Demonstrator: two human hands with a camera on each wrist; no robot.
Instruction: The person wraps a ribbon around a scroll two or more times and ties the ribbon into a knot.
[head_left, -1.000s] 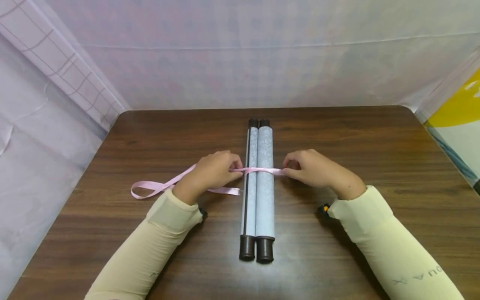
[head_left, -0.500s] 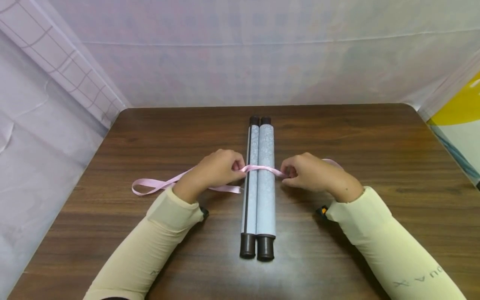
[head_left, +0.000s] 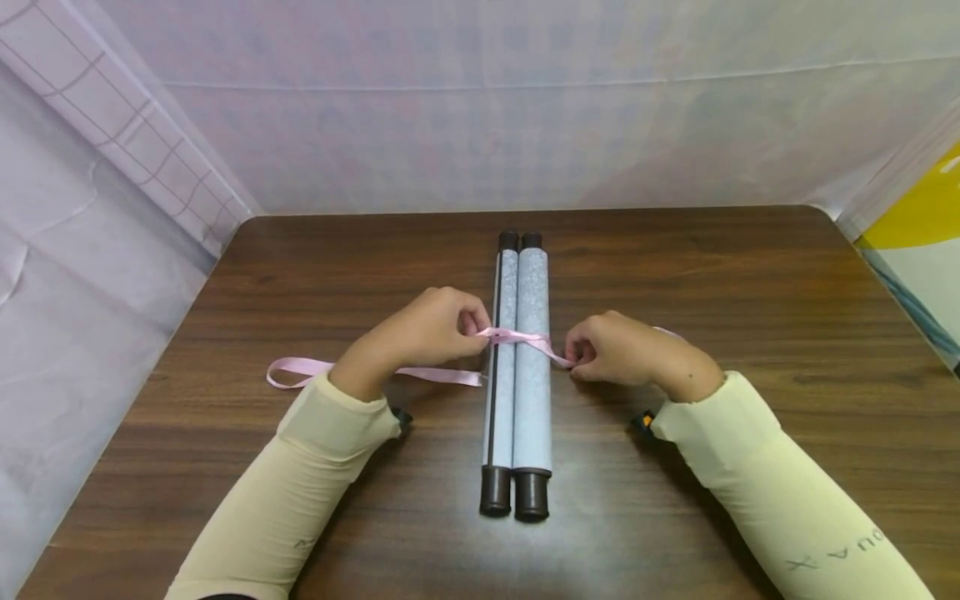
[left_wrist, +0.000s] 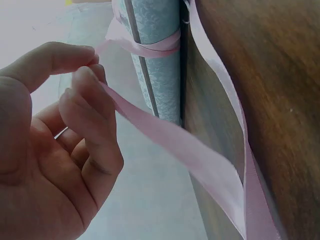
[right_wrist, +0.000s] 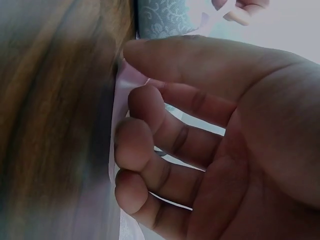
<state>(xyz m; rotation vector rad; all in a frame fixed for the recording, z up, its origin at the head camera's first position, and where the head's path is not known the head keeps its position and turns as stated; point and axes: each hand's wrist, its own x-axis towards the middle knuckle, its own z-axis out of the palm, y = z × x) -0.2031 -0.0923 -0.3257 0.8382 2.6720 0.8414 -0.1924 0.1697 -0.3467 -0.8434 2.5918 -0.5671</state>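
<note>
A rolled-up scroll point(head_left: 532, 400) with two light-blue patterned rolls and dark brown end caps lies lengthwise on the table. Across its middle runs a pink ribbon point(head_left: 517, 337), crossing over itself on top. Just left of the scroll, my left hand point(head_left: 420, 333) pinches the ribbon between thumb and fingers; in the left wrist view a long tail of ribbon point(left_wrist: 170, 142) trails from the fingertips. My right hand point(head_left: 626, 350) pinches the ribbon's other side, right of the scroll and low near the tabletop. In the right wrist view, thumb and fingers partly hide the ribbon point(right_wrist: 121, 92).
The brown wood-grain table point(head_left: 300, 275) has rounded far corners. A pale cloth point(head_left: 480, 125) hangs behind it. One ribbon loop point(head_left: 288, 372) and a loose end lie on the left; a little ribbon shows behind the right wrist.
My left hand has risen a little and shifted slightly, lifting the ribbon beside the scroll. My right hand has moved slightly down towards the near side, slanting the ribbon. The scroll stays in place.
</note>
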